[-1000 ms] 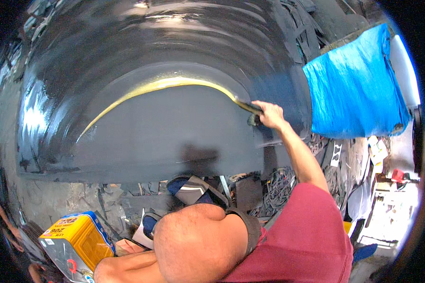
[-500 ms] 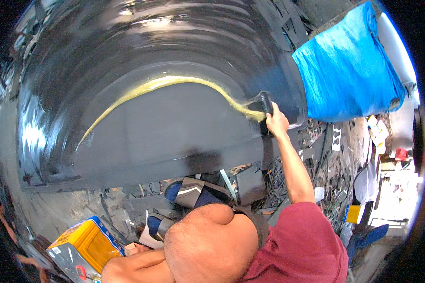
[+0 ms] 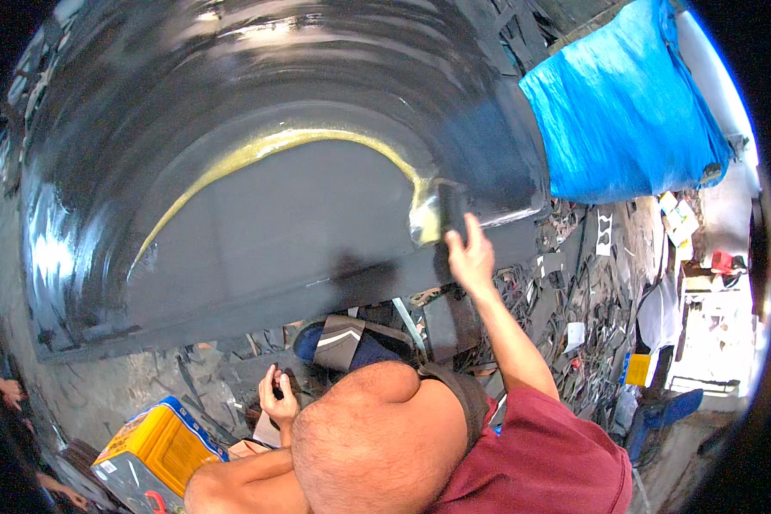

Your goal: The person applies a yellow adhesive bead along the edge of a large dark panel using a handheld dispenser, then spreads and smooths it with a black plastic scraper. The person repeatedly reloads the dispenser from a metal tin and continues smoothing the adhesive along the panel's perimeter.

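Liquid (image 3: 291,137), yellow and glossy, lies in a long thin arc across the broad dark sheet (image 3: 274,223), tapering at its left end and running down at its right end into a paler, wet patch. Right there stands the dark spreader (image 3: 451,206), its outline blurred, and the person's right hand (image 3: 473,259) is clamped on its near end, thumb to one side and forefinger reaching forward. Beyond the arc the sheet shines in curved streaks, while inside it the surface looks duller. The left hand (image 3: 278,401) hangs near the bare knee (image 3: 360,437), off the near edge of the sheet, its fingers bent and slightly apart; from where I stand I cannot tell whether it holds anything. Just below it to the left stands a yellow can (image 3: 167,441) with blue trim and a grey side. A dark sandal (image 3: 338,343) with a pale chevron shows between the knee and the sheet, and dark scraps (image 3: 552,264) litter the ground to the right of it. A blue tarp (image 3: 630,111) lies past the sheet's right edge, and over at the far left another person's hand (image 3: 10,392) is just in sight.
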Available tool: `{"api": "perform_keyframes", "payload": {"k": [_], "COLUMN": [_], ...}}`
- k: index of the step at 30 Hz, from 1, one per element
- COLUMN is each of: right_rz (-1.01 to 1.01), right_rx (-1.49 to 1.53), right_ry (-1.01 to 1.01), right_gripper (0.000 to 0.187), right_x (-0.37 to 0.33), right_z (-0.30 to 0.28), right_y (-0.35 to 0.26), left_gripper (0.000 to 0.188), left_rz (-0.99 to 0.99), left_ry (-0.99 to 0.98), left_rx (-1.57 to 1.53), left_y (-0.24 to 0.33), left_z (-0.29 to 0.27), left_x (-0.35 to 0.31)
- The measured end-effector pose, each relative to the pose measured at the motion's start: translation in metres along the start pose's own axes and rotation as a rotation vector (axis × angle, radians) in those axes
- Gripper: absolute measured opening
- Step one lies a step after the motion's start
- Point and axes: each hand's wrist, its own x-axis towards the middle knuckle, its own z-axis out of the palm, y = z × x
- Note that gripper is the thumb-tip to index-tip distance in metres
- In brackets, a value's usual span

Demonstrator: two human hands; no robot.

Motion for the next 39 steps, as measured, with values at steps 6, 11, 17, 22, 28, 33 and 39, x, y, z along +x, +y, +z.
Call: {"api": "perform_keyframes", "payload": {"k": [6, 11, 17, 22, 28, 33, 39], "right_rz": [0.078, -0.168, -0.230, -0.709, -0.028, 0.436, 0.197], "right_rx": [-0.253, 0.031, -0.043, -0.333, -0.017, -0.171, -0.065], "right_ry": [-0.021, -0.301, 0.044, -0.177, -0.097, -0.032, -0.048], "right_gripper": [0.043, 0.053, 0.054, 0.059, 0.049, 0.053, 0.056], "right_x": [0.008, -0.038, 0.053, 0.004, 0.074, 0.118, 0.191], "right_z": [0.029, 0.078, 0.029, 0.111, -0.001, 0.021, 0.065], "right_y": [-0.013, -0.116, -0.125, -0.203, -0.168, -0.010, -0.106], "left_gripper": [0.027, 0.026, 0.022, 0.020, 0.020, 0.020, 0.019], "left_rz": [-0.007, 0.036, 0.038, 0.057, 0.049, 0.027, 0.022], "left_ry": [-0.044, 0.035, -0.031, 0.012, 0.028, -0.007, 0.017], "left_rx": [-0.029, -0.065, -0.028, 0.001, 0.030, 0.018, 0.030], "left_y": [-0.025, -0.064, 0.003, -0.002, 0.002, 0.004, -0.005], "left_z": [0.006, 0.003, 0.001, -0.004, -0.009, 0.001, 0.001], "left_x": [0.002, -0.007, 0.004, 0.005, 0.006, 0.009, 0.005]}}
